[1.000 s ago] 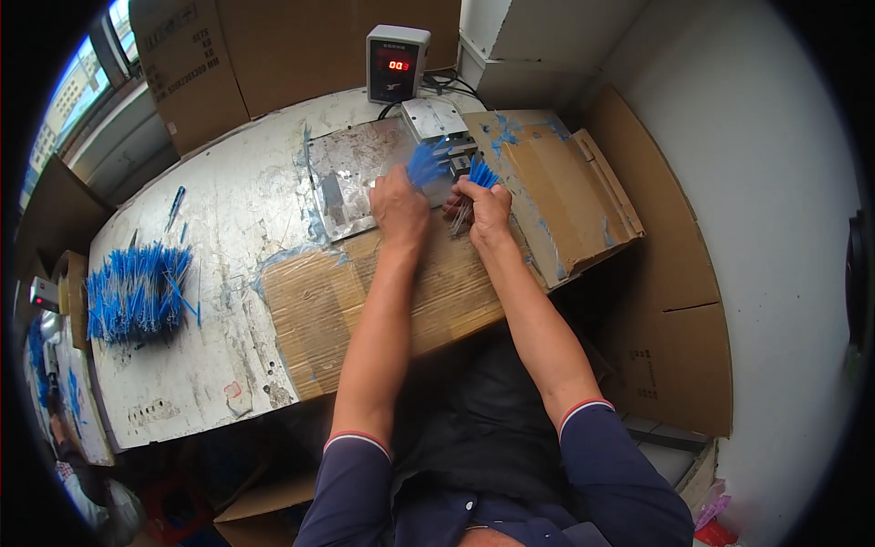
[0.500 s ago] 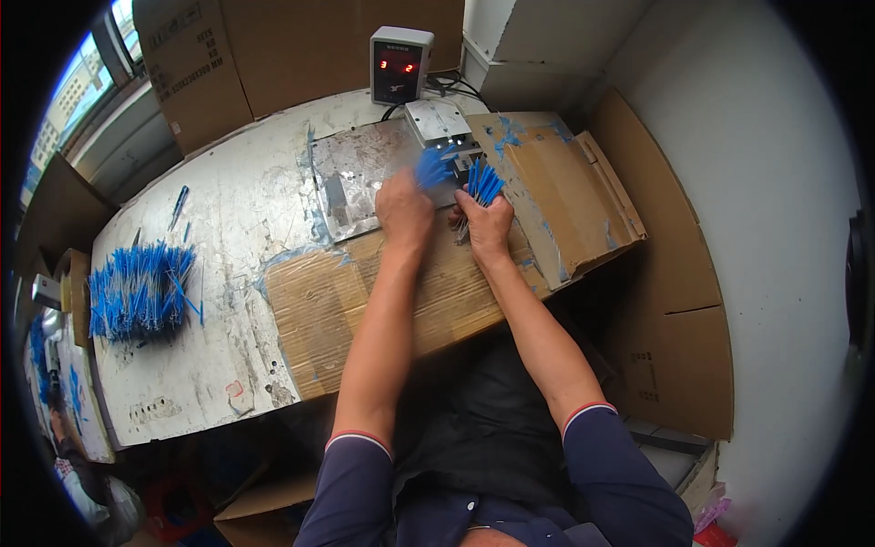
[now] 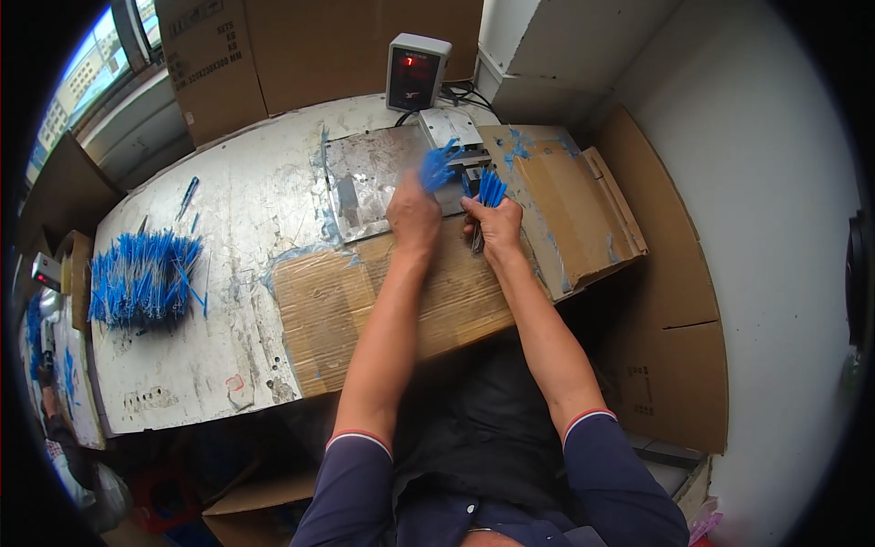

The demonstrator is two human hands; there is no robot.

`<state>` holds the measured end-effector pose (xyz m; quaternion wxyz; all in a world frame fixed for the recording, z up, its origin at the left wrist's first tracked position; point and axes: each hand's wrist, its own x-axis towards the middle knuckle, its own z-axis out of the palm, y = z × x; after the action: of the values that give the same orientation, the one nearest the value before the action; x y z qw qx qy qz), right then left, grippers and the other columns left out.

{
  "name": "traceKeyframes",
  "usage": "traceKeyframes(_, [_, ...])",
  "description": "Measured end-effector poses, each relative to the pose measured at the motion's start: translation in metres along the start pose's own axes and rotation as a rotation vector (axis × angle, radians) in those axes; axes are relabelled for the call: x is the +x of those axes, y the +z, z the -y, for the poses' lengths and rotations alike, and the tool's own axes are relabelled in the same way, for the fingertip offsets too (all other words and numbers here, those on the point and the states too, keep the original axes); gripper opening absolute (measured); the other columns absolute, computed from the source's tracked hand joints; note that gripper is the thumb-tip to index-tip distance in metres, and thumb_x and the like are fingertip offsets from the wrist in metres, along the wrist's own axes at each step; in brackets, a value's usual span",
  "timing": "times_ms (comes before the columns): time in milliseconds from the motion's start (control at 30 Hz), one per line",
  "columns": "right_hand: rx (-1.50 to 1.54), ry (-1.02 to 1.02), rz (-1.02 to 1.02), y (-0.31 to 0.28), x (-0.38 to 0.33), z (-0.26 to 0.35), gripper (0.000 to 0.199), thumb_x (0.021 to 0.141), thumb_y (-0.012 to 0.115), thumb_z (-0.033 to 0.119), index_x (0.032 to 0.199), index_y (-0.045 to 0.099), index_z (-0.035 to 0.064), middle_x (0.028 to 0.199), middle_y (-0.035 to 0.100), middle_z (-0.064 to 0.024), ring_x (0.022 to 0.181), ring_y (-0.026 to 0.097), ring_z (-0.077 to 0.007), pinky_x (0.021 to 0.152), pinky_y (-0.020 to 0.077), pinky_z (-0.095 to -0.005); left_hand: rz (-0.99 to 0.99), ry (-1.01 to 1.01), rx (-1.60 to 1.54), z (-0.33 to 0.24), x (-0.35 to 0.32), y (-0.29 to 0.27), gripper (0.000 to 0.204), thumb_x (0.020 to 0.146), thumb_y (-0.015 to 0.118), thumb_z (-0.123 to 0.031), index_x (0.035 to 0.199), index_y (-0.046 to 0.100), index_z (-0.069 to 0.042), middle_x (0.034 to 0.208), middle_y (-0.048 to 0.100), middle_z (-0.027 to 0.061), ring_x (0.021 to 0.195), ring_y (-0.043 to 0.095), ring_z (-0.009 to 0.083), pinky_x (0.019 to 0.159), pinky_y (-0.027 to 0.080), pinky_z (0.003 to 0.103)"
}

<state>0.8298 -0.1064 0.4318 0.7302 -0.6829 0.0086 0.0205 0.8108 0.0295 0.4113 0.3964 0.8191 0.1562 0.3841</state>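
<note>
My left hand [image 3: 415, 217] is closed around a bundle of thin blue-sleeved wires [image 3: 437, 170], blurred by motion, over the metal plate [image 3: 363, 178]. Close to its right, my right hand [image 3: 499, 224] grips a second bundle of blue-sleeved wires [image 3: 492, 188]; their blue ends point up and the grey ends stick out below the fingers. Just beyond both hands sits a small machine with a white metal cover [image 3: 450, 129], its dark front part partly hidden by the wires and hands.
A large pile of blue-sleeved wires [image 3: 144, 281] lies at the left of the worn white table [image 3: 228, 228], near a pen [image 3: 188, 197]. Behind the machine stands a counter box with a red display [image 3: 416, 73]. Taped cardboard [image 3: 574, 205] covers the right side. A co-worker's arm shows far left.
The bundle in my right hand looks thinner. The left hand stays near the machine, its wires still blurred. The counter's red digits differ, and the whole view has shifted slightly.
</note>
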Motion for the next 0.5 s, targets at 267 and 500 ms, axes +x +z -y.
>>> traceKeyframes(267, [0.072,0.050,0.005,0.006,0.000,0.000,0.019,0.082,0.074,-0.005,0.090,0.058,0.0033,0.074,0.064,-0.0070,0.055,0.064,-0.0161,0.044,0.0531,-0.0287,-0.028,-0.031,-0.117,-0.003,-0.001,0.002,0.021,0.091,0.057,-0.005,0.111,0.061,-0.008,0.085,0.069,0.0228,0.078,0.067,0.0461,0.068,0.050,0.055])
traceKeyframes(500, [-0.008,0.048,-0.114,0.016,0.012,0.004,0.024,0.079,0.071,-0.008,0.085,0.052,0.0057,0.068,0.060,-0.0056,0.050,0.061,-0.0159,0.040,0.0512,-0.0303,-0.073,-0.052,-0.097,0.000,0.000,0.004,0.019,0.091,0.058,-0.006,0.111,0.060,-0.007,0.085,0.069,0.0231,0.077,0.068,0.0455,0.068,0.051,0.054])
